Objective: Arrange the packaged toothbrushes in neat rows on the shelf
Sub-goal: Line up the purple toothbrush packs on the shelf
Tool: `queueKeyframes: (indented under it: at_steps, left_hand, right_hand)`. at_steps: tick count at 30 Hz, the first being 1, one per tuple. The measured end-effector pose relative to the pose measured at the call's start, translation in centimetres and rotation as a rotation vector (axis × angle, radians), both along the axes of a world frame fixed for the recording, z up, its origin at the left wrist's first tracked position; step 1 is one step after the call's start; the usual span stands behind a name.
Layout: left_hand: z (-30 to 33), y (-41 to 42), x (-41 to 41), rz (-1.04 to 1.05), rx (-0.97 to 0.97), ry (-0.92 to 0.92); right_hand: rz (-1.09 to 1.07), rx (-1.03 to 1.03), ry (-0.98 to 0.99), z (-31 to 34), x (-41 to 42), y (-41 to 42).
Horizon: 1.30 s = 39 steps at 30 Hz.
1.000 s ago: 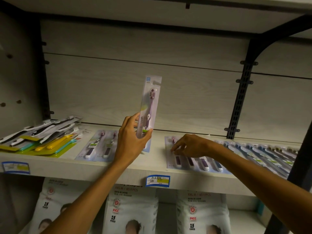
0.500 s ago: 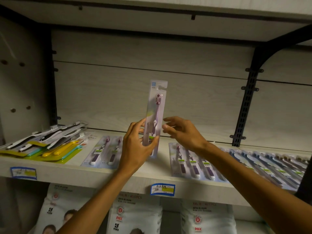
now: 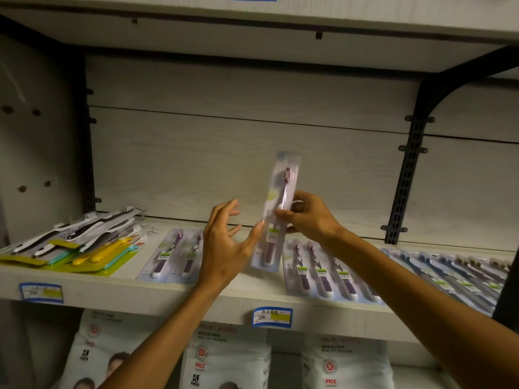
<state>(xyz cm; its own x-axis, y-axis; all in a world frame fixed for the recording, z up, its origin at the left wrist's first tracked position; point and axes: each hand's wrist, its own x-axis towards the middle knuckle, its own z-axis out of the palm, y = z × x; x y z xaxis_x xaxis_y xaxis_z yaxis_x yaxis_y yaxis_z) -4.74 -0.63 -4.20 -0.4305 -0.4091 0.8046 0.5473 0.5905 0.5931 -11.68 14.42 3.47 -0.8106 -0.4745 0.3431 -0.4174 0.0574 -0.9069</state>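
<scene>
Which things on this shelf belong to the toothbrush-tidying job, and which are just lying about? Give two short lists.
Part of the job:
- upright purple toothbrush pack, pinched by the right hand
- left hand, fingers spread beside it
- flat purple packs
- untidy left pile
- shelf

Just lying about:
- price tags
- white bags below

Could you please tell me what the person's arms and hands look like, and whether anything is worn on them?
Both forearms are bare as far as the frame shows: no sleeves, gloves, watch or bracelets. No rings show on the left hand or the right hand.
</scene>
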Motion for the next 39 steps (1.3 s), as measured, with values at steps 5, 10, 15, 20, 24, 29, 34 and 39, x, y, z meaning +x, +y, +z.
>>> queueKeyframes:
  at_steps: [5,10,15,20,24,29,34,39]
  left_hand:
    - [0.0,-0.2,-0.2,-0.017,0.049,-0.029]
    - [0.0,-0.1,-0.1,-0.054,0.066,-0.051]
    - [0.0,-0.1,-0.2,-0.045,0.063,-0.065]
    - [0.0,-0.1,-0.1,-0.047,0.06,-0.071]
    - [0.0,0.0,-0.1,-0.053,0.053,-0.085]
    - [0.0,0.1,0.1,-0.053,0.041,-0.086]
    - [-0.1,0.1,0.1,-0.044,0.001,-0.122]
    - [-0.1,0.2,0.3,-0.039,-0.016,-0.146]
  right_hand:
    - [0.021,0.284,-0.215,-1.3,-1.1,1.9]
    - [-0.05,0.441,-0.197,-2.6,-2.3,1.9]
    - [-0.135,0.624,-0.012,-3.2,-3.1,1.0]
    - [-0.075,0.738,0.095,-3.9,-3.5,0.6]
    - [-0.023,0.925,0.273,-3.9,-3.5,0.5]
    - [0.024,1.048,0.363,-3.4,-3.5,0.5]
    - [0.052,1.15,0.406,-3.4,-3.7,0.2]
    - [0.08,1.154,0.42,-3.0,-3.5,0.4]
